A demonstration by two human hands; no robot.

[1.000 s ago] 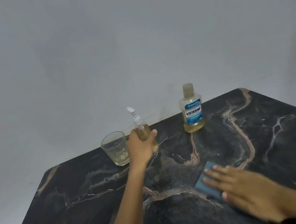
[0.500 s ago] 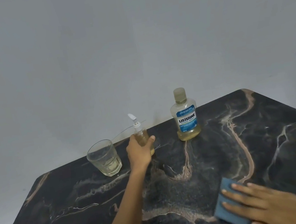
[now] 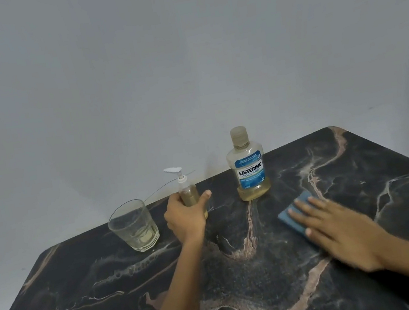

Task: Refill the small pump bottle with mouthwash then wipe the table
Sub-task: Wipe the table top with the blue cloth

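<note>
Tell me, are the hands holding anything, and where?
The left hand grips the pump bottle around its body. The right hand lies flat on the blue cloth, pressing rather than gripping it.

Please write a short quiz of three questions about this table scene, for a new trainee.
1. True or false: the left hand grips the pump bottle.
2. What lies under the right hand? A) a blue cloth B) a spoon C) a bottle cap
3. Fill in: the mouthwash bottle stands upright with its cap ____.

Key: 1 true. 2 A, the blue cloth is pressed flat on the table. 3 on.
</note>
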